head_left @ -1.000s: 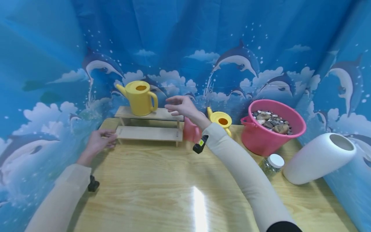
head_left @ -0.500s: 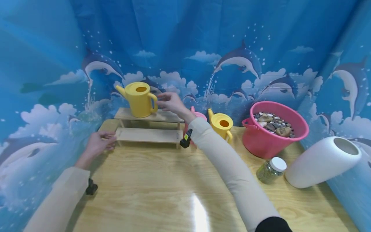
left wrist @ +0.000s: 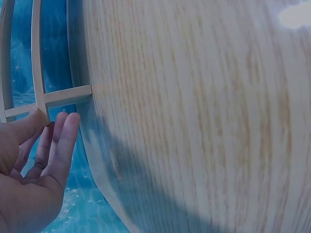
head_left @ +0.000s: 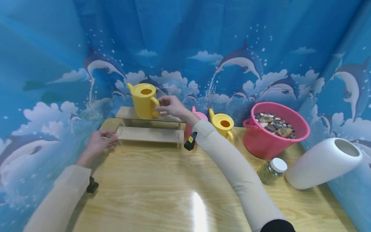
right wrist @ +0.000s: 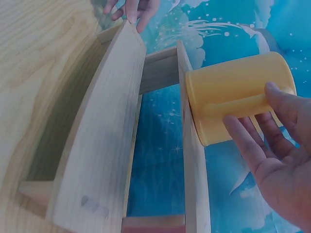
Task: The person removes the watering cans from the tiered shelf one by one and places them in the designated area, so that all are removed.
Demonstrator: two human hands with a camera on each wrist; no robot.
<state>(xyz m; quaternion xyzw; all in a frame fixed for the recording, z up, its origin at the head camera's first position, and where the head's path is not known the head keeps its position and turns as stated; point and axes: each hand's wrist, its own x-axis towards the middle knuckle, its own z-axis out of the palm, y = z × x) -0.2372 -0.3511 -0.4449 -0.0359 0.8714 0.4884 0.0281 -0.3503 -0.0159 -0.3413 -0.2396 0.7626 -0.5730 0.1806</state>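
Observation:
A yellow watering can stands on the upper board of a two-tier wooden shelf, its spout toward the back left. My right hand holds the can's handle, thumb on one side and fingers on the other in the right wrist view, where the can meets the board at its base. At the shelf's left end, my left hand pinches the corner of the lower board; the left wrist view shows thumb and fingers of that hand at the wooden edge.
Right of the shelf are a pink watering can, partly behind my right wrist, and another yellow can. Further right stand a pink bucket of stones, a lidded glass jar and a white vase. A dolphin-print curtain surrounds the table.
My right hand has reached left to the yellow can's handle and taken hold. The can has shifted slightly right and turned, its spout swinging toward the back. My left hand stays at the shelf.

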